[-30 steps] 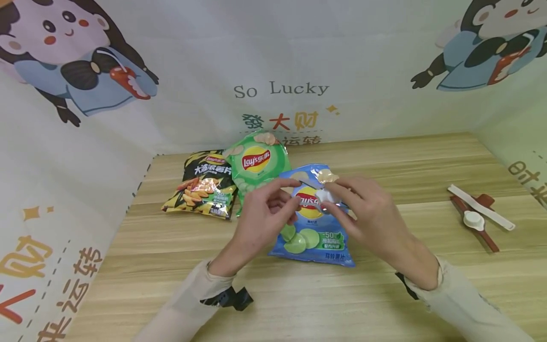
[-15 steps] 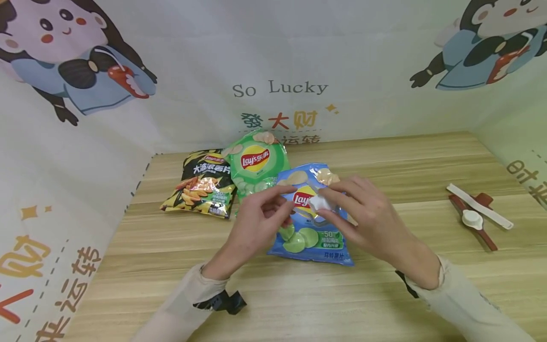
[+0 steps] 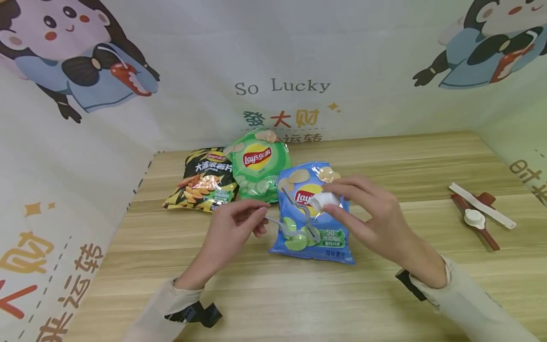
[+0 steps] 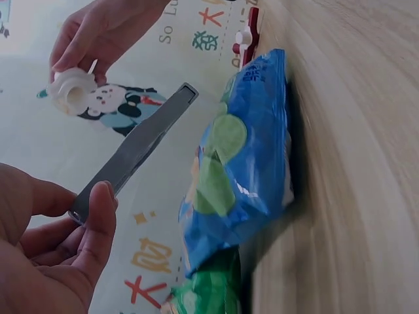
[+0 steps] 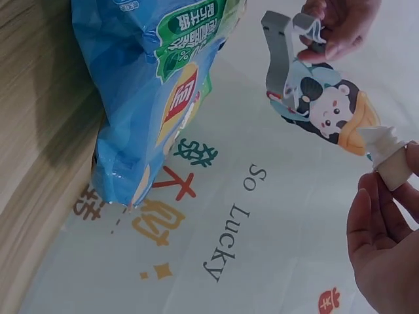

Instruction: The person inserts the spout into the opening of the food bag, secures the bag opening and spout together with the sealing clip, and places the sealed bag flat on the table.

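Note:
My left hand (image 3: 231,235) pinches one end of a grey hinged bag-sealing clip (image 4: 134,147); its two arms stand spread apart. A white spout piece (image 3: 324,201) with a round opening is held between the thumb and fingers of my right hand (image 3: 380,216), apart from the clip. Below both lies a blue Lay's chip bag (image 3: 307,252), face up, partly covered by the clip and spout in the head view. In the right wrist view the spout (image 5: 394,167) has a toothed or flared edge.
A green chip bag (image 3: 260,161) and a black and yellow chip bag (image 3: 205,183) overlap behind at left. On the wooden table's right lie a white strip (image 3: 483,206) and a brown clip (image 3: 487,237) with a white cap. A printed cloth (image 3: 192,95) encloses the back.
My left hand has moved left and down, away from my right. The grey clip, close to the spout before, now hangs spread from the left fingers. The right hand keeps the spout.

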Available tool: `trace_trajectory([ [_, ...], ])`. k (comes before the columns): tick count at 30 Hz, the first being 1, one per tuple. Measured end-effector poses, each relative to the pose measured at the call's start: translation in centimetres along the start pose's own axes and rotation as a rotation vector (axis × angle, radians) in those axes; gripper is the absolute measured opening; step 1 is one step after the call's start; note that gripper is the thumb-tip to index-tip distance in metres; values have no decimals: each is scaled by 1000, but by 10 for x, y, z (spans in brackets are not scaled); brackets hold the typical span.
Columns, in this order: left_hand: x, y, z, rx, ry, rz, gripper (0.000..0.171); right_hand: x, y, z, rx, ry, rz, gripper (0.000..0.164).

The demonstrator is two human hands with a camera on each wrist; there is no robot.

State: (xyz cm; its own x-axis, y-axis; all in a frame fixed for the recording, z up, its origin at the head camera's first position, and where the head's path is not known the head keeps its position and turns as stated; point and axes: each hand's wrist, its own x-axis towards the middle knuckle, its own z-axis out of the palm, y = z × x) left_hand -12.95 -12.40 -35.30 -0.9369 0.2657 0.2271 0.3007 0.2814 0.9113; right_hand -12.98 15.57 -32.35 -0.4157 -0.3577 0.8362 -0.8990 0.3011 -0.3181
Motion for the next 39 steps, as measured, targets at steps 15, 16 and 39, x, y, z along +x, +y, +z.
trace_trajectory([
  [15, -18, -39, -63, 40, 12, -159, 26, -5, 9, 0, -20, -58, 99, 41],
  [16, -18, -41, -66, 41, 6, -172, 27, -6, 10, 0, -23, -60, 105, 41],
  [39, -13, -77, -80, 340, -169, -252, 21, -12, 45, -6, -167, -107, 232, 32],
])
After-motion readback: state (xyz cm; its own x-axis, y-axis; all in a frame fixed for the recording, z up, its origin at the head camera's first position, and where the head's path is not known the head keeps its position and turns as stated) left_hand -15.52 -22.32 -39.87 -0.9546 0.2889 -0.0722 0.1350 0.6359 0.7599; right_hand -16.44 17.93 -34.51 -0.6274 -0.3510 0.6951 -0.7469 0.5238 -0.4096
